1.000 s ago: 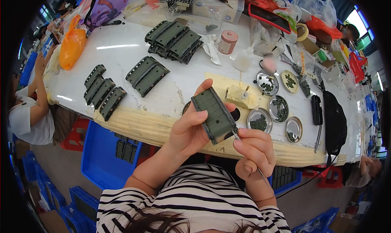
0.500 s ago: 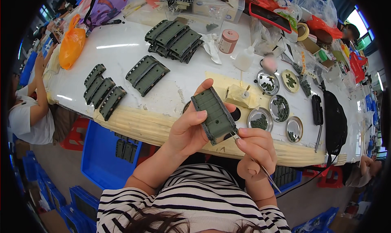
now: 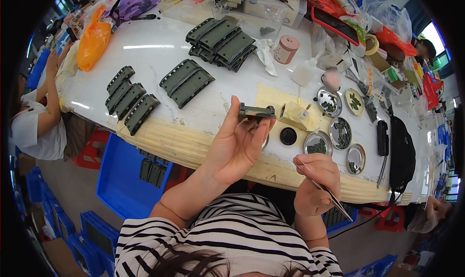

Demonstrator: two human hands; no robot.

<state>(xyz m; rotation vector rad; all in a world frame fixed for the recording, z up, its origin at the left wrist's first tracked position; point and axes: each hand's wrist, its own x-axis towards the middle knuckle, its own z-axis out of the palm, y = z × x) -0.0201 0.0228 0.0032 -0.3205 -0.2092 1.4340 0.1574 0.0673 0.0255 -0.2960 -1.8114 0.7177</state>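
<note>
My left hand point(image 3: 235, 158) grips a dark green curved plastic panel point(image 3: 257, 112) by its edges, above the table's front edge. The panel is turned nearly edge-on, so most of its broad face is hidden. Lower to the right, my right hand point(image 3: 317, 182) is closed round a pair of metal tweezers point(image 3: 335, 202); whether their tips hold anything is too small to tell. Beyond my right hand stand several round metal dishes point(image 3: 332, 145) of small green parts. A yellow block point(image 3: 293, 116) with a small bottle set in it and a black round cap point(image 3: 288, 136) lie between the hands.
Similar green panels lie in a stack point(image 3: 220, 43), a nearer group point(image 3: 186, 83) and a left-hand row point(image 3: 130, 100). A pink tin point(image 3: 286, 49), a red-cased phone point(image 3: 335, 25) and a black pouch point(image 3: 403, 151) are farther out. A blue tray point(image 3: 128, 180) sits below the table edge.
My left hand has tipped the panel from face-on to nearly edge-on. The tweezers have come away from the panel's corner, and my right hand has moved slightly right and down.
</note>
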